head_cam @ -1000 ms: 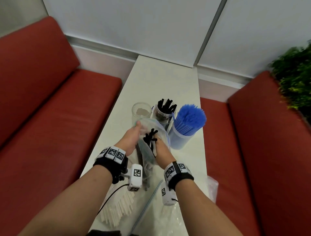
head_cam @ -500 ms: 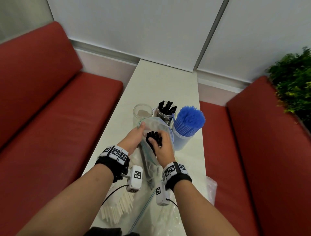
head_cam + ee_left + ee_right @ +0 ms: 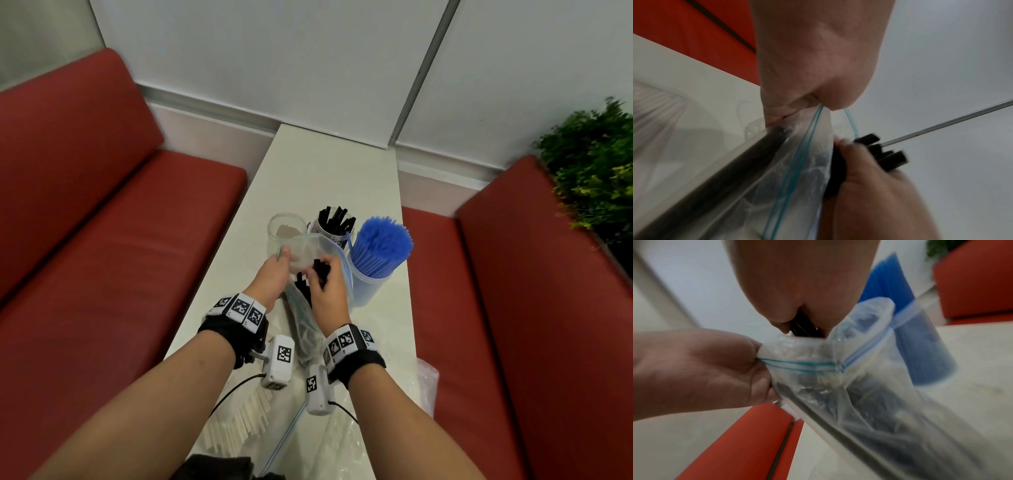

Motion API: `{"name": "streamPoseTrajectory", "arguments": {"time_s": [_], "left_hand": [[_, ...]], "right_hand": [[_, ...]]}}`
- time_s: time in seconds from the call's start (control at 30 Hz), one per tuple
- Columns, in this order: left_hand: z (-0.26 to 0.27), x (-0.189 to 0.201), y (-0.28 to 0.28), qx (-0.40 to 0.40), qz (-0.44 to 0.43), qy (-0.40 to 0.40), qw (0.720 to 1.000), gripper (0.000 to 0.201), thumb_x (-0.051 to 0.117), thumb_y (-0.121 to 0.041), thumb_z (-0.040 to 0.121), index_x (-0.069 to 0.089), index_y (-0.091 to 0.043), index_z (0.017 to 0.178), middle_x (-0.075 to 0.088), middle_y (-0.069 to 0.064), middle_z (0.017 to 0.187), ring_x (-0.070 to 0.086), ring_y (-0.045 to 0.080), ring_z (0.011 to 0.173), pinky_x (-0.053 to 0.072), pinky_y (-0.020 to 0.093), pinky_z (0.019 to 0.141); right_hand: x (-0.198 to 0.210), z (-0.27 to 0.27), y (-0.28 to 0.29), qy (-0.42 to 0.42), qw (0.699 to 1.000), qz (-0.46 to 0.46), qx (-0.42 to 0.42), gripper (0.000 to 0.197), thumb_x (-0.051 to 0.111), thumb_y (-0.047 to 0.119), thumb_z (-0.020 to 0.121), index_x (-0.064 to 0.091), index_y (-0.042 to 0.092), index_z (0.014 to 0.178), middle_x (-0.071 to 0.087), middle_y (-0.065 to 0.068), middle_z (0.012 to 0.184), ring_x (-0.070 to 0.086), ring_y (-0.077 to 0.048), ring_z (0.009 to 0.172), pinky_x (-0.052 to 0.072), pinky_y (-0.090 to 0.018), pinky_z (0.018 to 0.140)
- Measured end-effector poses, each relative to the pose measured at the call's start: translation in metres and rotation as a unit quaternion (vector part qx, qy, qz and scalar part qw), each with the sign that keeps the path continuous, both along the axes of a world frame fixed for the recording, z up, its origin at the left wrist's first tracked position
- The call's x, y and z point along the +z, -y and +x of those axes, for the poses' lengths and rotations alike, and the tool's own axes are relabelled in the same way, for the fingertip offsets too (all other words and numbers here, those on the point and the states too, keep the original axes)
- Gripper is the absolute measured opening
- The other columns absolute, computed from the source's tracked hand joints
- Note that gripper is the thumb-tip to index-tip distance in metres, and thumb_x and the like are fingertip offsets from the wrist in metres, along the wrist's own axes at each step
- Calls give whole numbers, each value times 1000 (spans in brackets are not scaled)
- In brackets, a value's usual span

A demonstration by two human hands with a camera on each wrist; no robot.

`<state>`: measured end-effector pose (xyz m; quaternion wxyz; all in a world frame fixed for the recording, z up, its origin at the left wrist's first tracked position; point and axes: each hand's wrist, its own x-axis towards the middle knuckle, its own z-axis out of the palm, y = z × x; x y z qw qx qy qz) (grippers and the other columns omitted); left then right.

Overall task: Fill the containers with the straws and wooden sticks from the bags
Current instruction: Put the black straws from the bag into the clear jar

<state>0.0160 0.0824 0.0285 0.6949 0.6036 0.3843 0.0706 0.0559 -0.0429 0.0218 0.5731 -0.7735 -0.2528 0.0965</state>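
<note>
A clear zip bag (image 3: 310, 253) stands tilted over the white table (image 3: 329, 171), its mouth wide. My left hand (image 3: 274, 274) pinches the bag's left rim by the teal zip line (image 3: 809, 129). My right hand (image 3: 325, 291) grips a bunch of black straws (image 3: 320, 269) at the bag's mouth; their tips stick out past my fingers (image 3: 890, 155). Behind stand an empty clear jar (image 3: 284, 228), a jar of black straws (image 3: 335, 221) and a tub packed with blue straws (image 3: 380, 246). The right wrist view shows the bag (image 3: 838, 369) with more dark straws inside.
White sticks in a bag (image 3: 239, 421) lie at the table's near left edge, and crumpled clear bags (image 3: 394, 411) lie near right. Red benches (image 3: 102, 257) flank the narrow table on both sides. A green plant (image 3: 592, 164) sits behind the right bench.
My right hand has closed round the black straws in the bag and drawn them up and toward the mouth. My left hand keeps its hold on the rim. The head view has tilted down a little.
</note>
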Motion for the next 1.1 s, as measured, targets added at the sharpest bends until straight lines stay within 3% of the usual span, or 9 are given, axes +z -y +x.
{"name": "streamPoseTrajectory", "arguments": {"time_s": [0.13, 0.23, 0.33, 0.4, 0.47, 0.57, 0.77, 0.93, 1.1], "left_hand": [[-1, 2, -2, -3, -12, 0, 1000, 49, 27, -55, 101, 62, -22, 108, 66, 12, 118, 53, 28, 94, 41, 36, 75], [-2, 1, -3, 4, -18, -5, 1000, 48, 28, -54, 101, 62, -21, 105, 67, 12, 115, 54, 26, 89, 41, 30, 65], [-2, -1, -4, 7, -37, -6, 999, 48, 28, -55, 101, 60, -19, 104, 69, 14, 112, 57, 28, 91, 43, 34, 74], [-2, -2, -5, 6, -47, -10, 999, 48, 28, -56, 101, 60, -21, 104, 68, 12, 112, 56, 28, 93, 43, 36, 78], [0, -3, -6, 12, -52, -16, 998, 47, 29, -55, 101, 61, -22, 101, 68, 13, 110, 55, 26, 88, 42, 34, 73], [2, -3, -8, 18, -57, -21, 998, 47, 29, -54, 101, 61, -19, 104, 69, 14, 109, 56, 27, 88, 41, 34, 73], [7, -5, -14, 12, -63, -24, 998, 50, 28, -56, 101, 60, -19, 108, 71, 12, 107, 61, 29, 92, 43, 36, 75], [8, -10, -22, 19, -77, -25, 997, 49, 28, -57, 101, 59, -20, 108, 73, 10, 104, 65, 29, 93, 44, 36, 77], [9, -12, -26, 25, -83, -19, 996, 52, 27, -53, 102, 56, -13, 118, 73, 13, 103, 65, 27, 90, 44, 36, 79]], "right_hand": [[-7, -1, 7, -94, 995, -41, 4, 7, 54, 14, 104, 57, 11, 108, 65, -5, 102, 60, -15, 92, 42, -27, 85], [20, 11, 2, -95, 995, -35, 20, 8, 54, 17, 104, 56, 14, 111, 68, -3, 98, 65, -15, 90, 49, -34, 85], [71, 40, -6, -113, 992, 23, 45, 15, 56, 16, 102, 55, 13, 117, 73, -6, 94, 70, -25, 98, 55, -42, 93], [110, 65, -9, -115, 986, 103, 67, 11, 59, 13, 99, 56, 18, 108, 72, -1, 86, 71, -23, 91, 57, -38, 87], [145, 92, -13, -69, 981, 174, 58, 15, 62, 10, 95, 56, 22, 102, 71, 3, 82, 70, -20, 87, 57, -33, 83], [175, 129, -25, 18, 974, 223, 14, 17, 63, 7, 90, 57, 21, 98, 67, 6, 86, 68, -22, 88, 53, -39, 92], [156, 162, -48, 29, 984, 176, 4, 15, 61, 4, 92, 56, 18, 97, 62, -4, 89, 68, -18, 85, 52, -31, 86], [127, 170, -56, 13, 991, 128, 36, 12, 61, 9, 93, 57, 19, 99, 64, -2, 89, 69, -17, 86, 52, -35, 86], [132, 184, -64, -2, 989, 124, 76, 12, 64, 13, 89, 60, 22, 96, 67, 1, 83, 69, -21, 86, 52, -36, 88]]}}
